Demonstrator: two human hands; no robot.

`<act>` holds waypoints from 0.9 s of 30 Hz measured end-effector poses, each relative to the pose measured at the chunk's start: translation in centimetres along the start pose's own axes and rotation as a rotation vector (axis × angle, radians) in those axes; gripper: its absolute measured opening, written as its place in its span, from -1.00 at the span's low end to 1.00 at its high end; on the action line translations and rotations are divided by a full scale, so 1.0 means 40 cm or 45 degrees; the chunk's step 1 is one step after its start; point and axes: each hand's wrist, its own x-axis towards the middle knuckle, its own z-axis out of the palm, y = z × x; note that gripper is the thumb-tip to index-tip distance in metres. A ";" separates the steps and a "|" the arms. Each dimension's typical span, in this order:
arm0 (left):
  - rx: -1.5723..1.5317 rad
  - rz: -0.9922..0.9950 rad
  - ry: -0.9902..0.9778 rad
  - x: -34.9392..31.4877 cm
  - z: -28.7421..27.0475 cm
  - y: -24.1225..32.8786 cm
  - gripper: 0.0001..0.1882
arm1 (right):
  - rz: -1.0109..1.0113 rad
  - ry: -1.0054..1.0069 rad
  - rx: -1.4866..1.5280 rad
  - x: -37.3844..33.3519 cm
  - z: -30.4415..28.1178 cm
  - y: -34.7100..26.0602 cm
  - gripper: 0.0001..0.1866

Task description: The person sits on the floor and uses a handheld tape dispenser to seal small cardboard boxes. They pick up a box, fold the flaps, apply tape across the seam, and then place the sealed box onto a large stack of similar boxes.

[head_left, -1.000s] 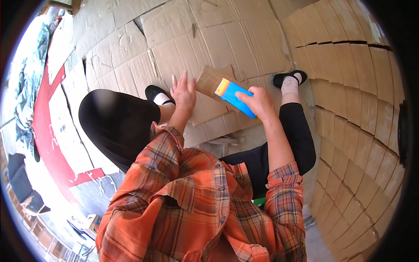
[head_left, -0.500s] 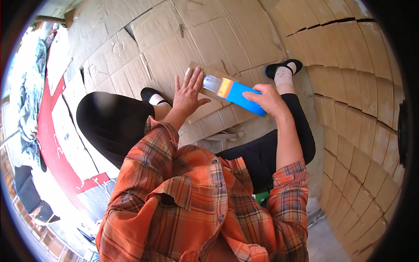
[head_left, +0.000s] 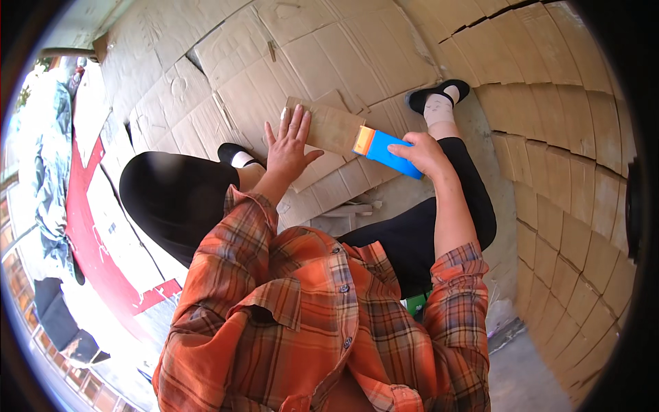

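Observation:
A flat brown cardboard carton [head_left: 334,126] lies in front of me, over other cardboard. My left hand [head_left: 288,145] rests on its left end with the fingers stretched and the thumb apart. At the carton's right end is a blue tape dispenser [head_left: 390,154] with an orange front. My right hand [head_left: 427,158] grips its rear part, thumb on top, the other fingers partly hidden. The orange front meets the carton's right edge; whether tape runs between them I cannot tell.
Flattened cardboard sheets [head_left: 240,62] cover the floor ahead. Tall stacks of folded cartons [head_left: 549,117] line the right side. My feet in black shoes [head_left: 439,96] flank the work. A small wooden piece [head_left: 349,210] lies nearer, and a red sheet [head_left: 99,240] is at the left.
The tape dispenser and my right hand have shifted slightly right, to the carton's edge. A shiny strip before the orange front no longer stands out. My left hand has moved slightly left.

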 end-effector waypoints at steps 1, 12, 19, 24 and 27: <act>0.032 -0.012 0.013 -0.001 -0.003 0.010 0.05 | 0.014 -0.005 -0.024 0.004 -0.001 0.002 -0.50; -0.051 0.373 0.088 0.039 0.054 0.185 0.00 | -0.019 0.057 -0.108 -0.006 -0.012 0.002 -0.49; 0.002 0.348 0.092 0.040 0.061 0.182 -0.09 | -0.048 -0.018 0.016 -0.084 -0.074 0.033 -0.56; -0.023 0.351 0.052 0.039 0.057 0.187 -0.08 | 0.015 -0.055 0.133 -0.120 -0.111 0.078 -0.57; -0.005 0.351 0.041 0.039 0.056 0.185 -0.08 | -0.007 -0.050 0.114 -0.112 -0.108 0.096 -0.55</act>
